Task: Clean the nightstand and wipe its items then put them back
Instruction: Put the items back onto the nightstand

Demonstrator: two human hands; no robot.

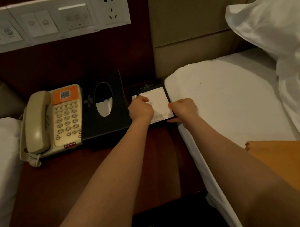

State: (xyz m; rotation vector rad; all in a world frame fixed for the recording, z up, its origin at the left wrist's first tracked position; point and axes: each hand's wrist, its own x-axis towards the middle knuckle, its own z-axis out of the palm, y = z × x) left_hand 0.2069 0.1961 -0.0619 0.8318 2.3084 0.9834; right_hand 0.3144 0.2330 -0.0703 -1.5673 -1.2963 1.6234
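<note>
Your 2 bare arms reach forward over the dark wooden nightstand, which stands between 2 beds with white sheets. Your left hand rests on the left part of the notepad holder, a black tray with a white notepad inside it; the fingers are curled and press down on the paper, but you cannot tell from here whether they pinch anything. Your right hand takes the near right corner of the same holder, with the thumb on top and the other fingers under the edge, so this hand is closed on it. The holder lies at the back right of the nightstand, touching the mattress of the right bed and just beside the black tissue box. The tissue box stands in the middle, with a white tissue visible in its oval opening. Left of it, touching or nearly touching, is the beige telephone with the handset in place, an orange sticker on top and a coiled cord at its front left corner. On the wall above there is a white panel of switches and a socket. A white pillow leans at the head of the right bed, and an orange cloth lies on the sheet beside your right forearm.
</note>
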